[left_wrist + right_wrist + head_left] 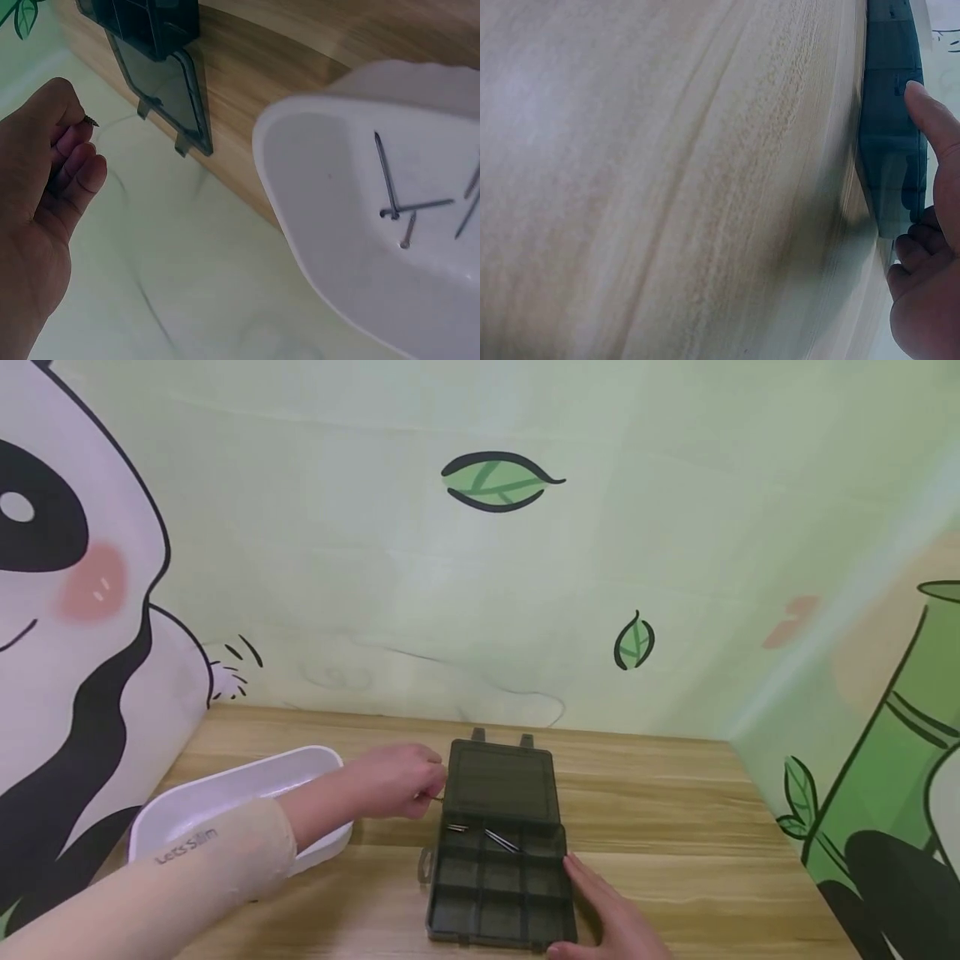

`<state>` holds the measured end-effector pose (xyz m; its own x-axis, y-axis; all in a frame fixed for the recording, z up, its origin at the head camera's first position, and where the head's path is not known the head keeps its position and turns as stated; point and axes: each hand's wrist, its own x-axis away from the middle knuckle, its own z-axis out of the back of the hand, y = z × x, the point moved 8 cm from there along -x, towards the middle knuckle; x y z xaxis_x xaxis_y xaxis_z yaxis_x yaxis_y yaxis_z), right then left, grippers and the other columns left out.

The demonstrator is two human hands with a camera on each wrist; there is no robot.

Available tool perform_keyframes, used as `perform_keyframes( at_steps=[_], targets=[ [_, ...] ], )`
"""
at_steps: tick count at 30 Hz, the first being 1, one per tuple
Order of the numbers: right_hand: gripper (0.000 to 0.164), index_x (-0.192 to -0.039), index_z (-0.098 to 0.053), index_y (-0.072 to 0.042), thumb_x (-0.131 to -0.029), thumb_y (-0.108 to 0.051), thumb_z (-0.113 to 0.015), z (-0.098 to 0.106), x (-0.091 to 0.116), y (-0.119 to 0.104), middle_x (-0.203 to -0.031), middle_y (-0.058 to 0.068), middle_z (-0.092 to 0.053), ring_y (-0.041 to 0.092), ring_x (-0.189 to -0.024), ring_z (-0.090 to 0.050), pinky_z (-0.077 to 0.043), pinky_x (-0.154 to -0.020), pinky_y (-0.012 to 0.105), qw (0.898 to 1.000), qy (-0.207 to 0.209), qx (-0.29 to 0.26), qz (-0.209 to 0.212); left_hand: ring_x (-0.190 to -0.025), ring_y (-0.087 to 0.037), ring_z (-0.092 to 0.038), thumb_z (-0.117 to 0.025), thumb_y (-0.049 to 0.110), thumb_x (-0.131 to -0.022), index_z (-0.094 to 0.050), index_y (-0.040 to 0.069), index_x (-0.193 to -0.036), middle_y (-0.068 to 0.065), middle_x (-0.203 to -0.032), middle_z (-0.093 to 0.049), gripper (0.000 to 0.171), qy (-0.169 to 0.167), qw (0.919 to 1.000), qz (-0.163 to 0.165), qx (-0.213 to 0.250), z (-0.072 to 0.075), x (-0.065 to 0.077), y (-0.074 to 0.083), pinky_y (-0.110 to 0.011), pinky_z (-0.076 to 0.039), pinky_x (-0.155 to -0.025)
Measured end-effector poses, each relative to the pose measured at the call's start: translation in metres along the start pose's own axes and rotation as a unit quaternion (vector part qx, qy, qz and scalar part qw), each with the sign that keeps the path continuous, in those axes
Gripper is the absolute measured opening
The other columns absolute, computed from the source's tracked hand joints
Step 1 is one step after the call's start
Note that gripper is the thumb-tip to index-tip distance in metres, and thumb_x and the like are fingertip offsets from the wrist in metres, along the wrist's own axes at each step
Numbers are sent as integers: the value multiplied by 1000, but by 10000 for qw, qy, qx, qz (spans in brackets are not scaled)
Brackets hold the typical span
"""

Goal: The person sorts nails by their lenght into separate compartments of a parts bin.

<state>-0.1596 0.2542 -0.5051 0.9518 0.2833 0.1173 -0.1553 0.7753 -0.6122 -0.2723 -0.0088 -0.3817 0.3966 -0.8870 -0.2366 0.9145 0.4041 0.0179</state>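
Observation:
A dark see-through compartment box [501, 893] lies with its lid [502, 781] folded back. Two long nails [501, 841] lie in its back middle compartment, and short metal pieces [456, 828] in the back left one. My left hand [401, 781] is beside the lid's left edge. Between its thumb and forefinger it pinches a screw [91, 121], only the pointed tip showing. At the box's front right corner, my right hand [611, 918] holds the box, one digit along the right side and another at the front edge.
A white tray [315, 180] stands left of the box under my left forearm. Several nails [386, 172] and a small screw [407, 231] lie in it. The wooden table [660, 827] meets a printed wall [360, 568] at the back.

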Motion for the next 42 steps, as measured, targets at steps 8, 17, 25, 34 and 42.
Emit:
perform_keyframes(
  at_steps=[8,17,25,34,42],
  targets=[
    [113,-166,-35,-8,-80,-59,-87,-1,-2,0,-170,21,-35,50,-151,-38,-36,-114,72,9999,-50,-100,37,-69,-8,-51,-74,0,-77,-61,15,-77,8,-73,-55,20,-271,9994,27,189,-21,-13,6,-21,-48,-64],
    [114,-166,-35,-9,-79,-61,-87,-2,-3,2,-170,20,-36,49,-152,-38,-35,-115,72,10000,-29,-84,-3,-66,-6,-47,-73,0,-76,-59,17,-76,9,-73,-51,22,-307,9984,46,479,-41,-20,14,-21,-44,-61],
    [115,-166,-36,-8,-78,-61,-88,-1,-2,2,-169,21,-37,49,-151,-39,-36,-114,71,10000,13,-21,28,-65,-5,-46,-72,-1,-74,-57,17,-74,10,-73,-52,23,-467,9975,174,507,-61,-24,16,-19,-39,-57],
    [115,-166,-36,-8,-78,-62,-87,-2,-1,0,-169,21,-37,49,-150,-41,-37,-113,71,10000,46,17,78,-65,-6,-49,-75,3,-75,-60,17,-74,9,-73,-52,20,-436,9985,-52,319,-69,-25,20,-21,-43,-59],
    [114,-167,-33,-8,-80,-59,-87,-3,-2,3,-170,22,-34,52,-151,-38,-35,-113,74,9999,-55,-133,68,-67,-7,-46,-75,1,-75,-59,15,-76,8,-75,-50,21,-220,9976,35,651,-53,-12,11,-22,-43,-61]
  ],
)
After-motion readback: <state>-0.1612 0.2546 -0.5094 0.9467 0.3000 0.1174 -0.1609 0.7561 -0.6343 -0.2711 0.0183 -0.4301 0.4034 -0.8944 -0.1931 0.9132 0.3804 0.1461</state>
